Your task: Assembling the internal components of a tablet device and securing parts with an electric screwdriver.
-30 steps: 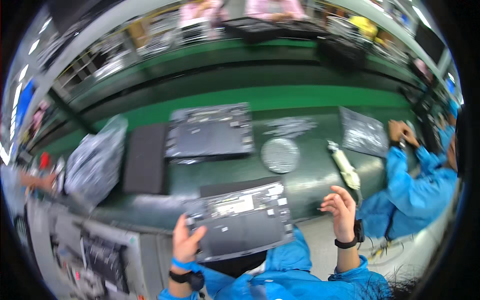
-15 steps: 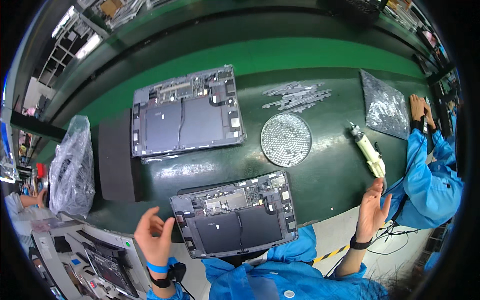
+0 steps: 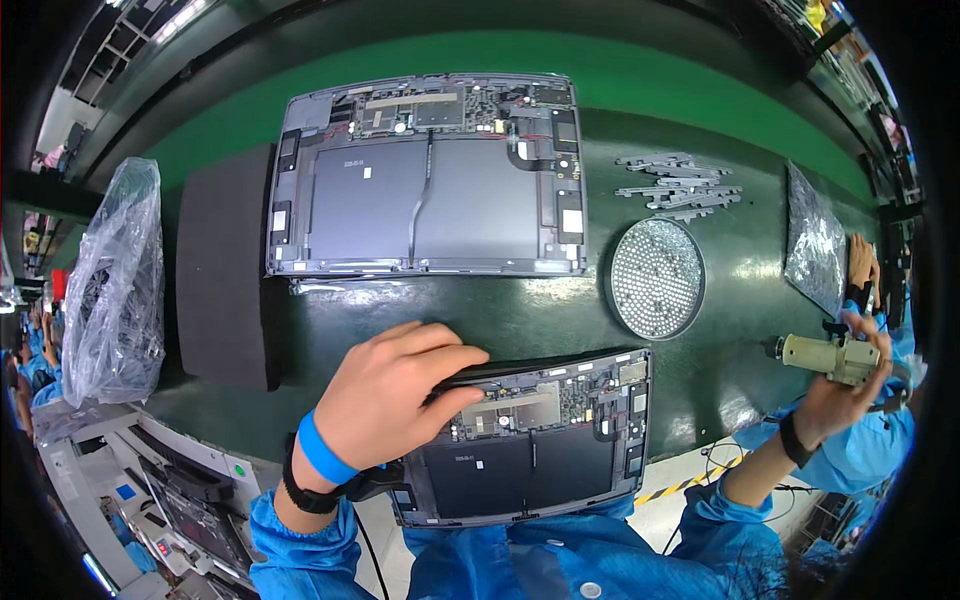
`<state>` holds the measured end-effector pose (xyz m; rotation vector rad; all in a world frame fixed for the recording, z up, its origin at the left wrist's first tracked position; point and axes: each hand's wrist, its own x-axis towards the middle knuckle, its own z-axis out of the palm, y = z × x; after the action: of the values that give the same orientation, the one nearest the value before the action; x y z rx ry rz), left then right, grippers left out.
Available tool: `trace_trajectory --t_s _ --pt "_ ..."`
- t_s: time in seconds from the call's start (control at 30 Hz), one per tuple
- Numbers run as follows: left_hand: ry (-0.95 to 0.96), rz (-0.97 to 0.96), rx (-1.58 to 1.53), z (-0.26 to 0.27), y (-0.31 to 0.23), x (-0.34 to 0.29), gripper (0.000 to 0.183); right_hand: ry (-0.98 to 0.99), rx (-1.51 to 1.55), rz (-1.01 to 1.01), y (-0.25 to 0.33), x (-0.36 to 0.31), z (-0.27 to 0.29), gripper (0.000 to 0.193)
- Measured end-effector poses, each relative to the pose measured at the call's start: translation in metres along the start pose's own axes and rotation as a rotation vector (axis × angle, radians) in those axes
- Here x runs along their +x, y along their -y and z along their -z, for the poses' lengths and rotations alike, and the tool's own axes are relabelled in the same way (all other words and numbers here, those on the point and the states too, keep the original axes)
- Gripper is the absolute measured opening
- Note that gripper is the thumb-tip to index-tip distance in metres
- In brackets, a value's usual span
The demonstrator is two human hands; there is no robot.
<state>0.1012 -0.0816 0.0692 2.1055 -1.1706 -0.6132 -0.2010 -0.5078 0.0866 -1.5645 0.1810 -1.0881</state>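
The open laptop [image 3: 540, 440] (circuit boards bared) overhangs the table [image 3: 700, 90] edge; left hand [image 3: 385, 395] presses flat on it, right hand [image 3: 835, 385] clasps a screwdriver [image 3: 825, 355].

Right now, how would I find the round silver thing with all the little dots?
Look at the dark green table. To the right of the big opened laptop at the back, just below a pile of grey metal strips, lies the round dish. It is the only circle there, covered in tiny shiny dots, while everything around it is flat and rectangular.
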Motion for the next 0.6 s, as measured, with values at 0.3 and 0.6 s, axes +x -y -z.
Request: trace_trajectory --t_s 0.3,0.6 --pt "0.251 -0.081 -0.16 -0.002 0.02 0.023 0.03 -0.185 -0.053 -0.333 -0.058 -0.002 -0.06 0.084" --pt "0.227 -0.072 -0.228 -0.007 0.023 0.024 0.03 0.082 0.332 -0.156 -0.009 0.02 -0.166 0.095"
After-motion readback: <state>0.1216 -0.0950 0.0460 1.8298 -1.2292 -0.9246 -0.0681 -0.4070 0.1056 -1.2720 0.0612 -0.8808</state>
